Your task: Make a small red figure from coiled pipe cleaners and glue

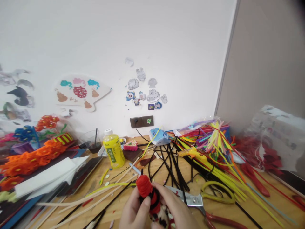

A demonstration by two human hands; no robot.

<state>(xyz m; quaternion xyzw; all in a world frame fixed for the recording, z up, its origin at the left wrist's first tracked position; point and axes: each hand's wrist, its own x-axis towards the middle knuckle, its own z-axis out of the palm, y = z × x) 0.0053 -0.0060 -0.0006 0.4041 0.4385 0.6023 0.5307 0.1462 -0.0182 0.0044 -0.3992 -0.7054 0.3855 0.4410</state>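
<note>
Low in the middle of the view, my left hand (133,212) and my right hand (175,208) both grip a small craft figure (149,194) wound from red and black fuzzy pipe cleaner, with a round red head on top. Its lower part is white with dark flecks and is partly hidden between my fingers. Fingers of both hands are curled round it. Yellow-handled scissors (207,197) lie on the wooden table (78,190) just right of my right hand.
A yellow drink bottle (113,152) stands behind the figure. Black, yellow and mixed-colour pipe cleaners (209,149) sprawl across the right. A yellow glue gun (194,154), orange flower crafts (30,159), white paper sheets (47,178) and thin wooden sticks (90,198) surround it. A bagged box (276,136) sits far right.
</note>
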